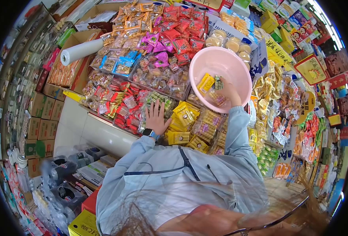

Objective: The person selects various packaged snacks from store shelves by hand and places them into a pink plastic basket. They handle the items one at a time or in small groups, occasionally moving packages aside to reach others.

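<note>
White roll (81, 52): laid across an open carton (81, 74)
Red packets (182, 28): heaped near orange packets (132, 31)
Brown cartons (34, 128): stacked at left

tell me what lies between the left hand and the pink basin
In the head view, yellow packets lie between the left hand and the pink basin; that stretch is not bare.

The tub (221, 61) is sitting among snacks, right of the left hand (156, 120); packets (205, 83) and the right hand (230, 91) are resting inside it. The left hand is lying over sweets (157, 98). Biscuits (233, 44) are lying behind the tub. Leftward, a roll (81, 51) is lying over a box (79, 37). Cartons (46, 129) are standing left, bottles (65, 194) sitting before them.
</note>
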The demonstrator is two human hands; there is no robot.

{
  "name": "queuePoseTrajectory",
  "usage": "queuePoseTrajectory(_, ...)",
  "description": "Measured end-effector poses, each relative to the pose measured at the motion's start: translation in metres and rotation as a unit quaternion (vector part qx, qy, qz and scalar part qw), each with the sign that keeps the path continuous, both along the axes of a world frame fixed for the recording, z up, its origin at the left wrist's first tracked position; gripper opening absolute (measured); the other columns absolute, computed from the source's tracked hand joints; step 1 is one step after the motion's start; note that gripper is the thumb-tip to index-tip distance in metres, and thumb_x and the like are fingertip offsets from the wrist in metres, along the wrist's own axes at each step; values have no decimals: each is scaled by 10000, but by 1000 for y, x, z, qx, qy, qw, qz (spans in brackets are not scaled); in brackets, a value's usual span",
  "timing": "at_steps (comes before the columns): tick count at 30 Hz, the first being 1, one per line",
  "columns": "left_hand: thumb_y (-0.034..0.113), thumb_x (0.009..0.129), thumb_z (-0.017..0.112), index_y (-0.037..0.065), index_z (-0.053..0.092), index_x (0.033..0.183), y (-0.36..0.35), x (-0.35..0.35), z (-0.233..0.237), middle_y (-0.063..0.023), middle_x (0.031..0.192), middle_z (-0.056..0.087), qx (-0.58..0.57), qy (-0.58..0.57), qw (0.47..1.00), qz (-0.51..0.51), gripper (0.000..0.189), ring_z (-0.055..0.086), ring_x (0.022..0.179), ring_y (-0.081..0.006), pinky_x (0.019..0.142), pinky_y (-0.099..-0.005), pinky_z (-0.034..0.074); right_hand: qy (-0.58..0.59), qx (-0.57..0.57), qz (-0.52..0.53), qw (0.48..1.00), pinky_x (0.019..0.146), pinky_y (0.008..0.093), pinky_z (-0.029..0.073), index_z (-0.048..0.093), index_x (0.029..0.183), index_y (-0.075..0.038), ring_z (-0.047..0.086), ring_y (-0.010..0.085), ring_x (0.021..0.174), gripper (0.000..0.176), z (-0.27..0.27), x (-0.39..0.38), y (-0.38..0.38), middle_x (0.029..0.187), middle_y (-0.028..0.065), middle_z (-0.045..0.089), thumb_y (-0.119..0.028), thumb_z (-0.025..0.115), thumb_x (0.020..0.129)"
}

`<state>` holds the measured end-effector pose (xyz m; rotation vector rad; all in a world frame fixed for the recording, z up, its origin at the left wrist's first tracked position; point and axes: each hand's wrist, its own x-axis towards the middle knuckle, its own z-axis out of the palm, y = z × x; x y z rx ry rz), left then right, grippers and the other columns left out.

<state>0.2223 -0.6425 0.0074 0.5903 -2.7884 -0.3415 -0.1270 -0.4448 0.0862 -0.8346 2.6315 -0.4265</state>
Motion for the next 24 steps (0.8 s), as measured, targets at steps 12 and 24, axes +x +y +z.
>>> queuePoseTrajectory(12, 475, 861, 599, 128, 299, 1513, -3, 3, 5, -127, 1581, 220, 23, 46, 999, -1, 797, 210, 1434, -367, 1161, -557, 129, 139, -57, -89, 985, 889, 463, 498, 564, 1276, -81, 631, 394, 1020, 529, -23, 2, -16, 1096, 229, 654, -152, 662, 761)
queuePoseTrajectory(24, 254, 830, 640, 35, 250, 1503, -29, 27, 2, -208, 1527, 280, 111, 133, 981, 88, 808, 269, 1400, -395, 1152, -522, 177, -57, -395, 216, 891, 954, 415, 480, 569, 1273, -96, 594, 330, 1089, 496, 52, 181, -105, 1227, 181, 595, -87, 674, 788)
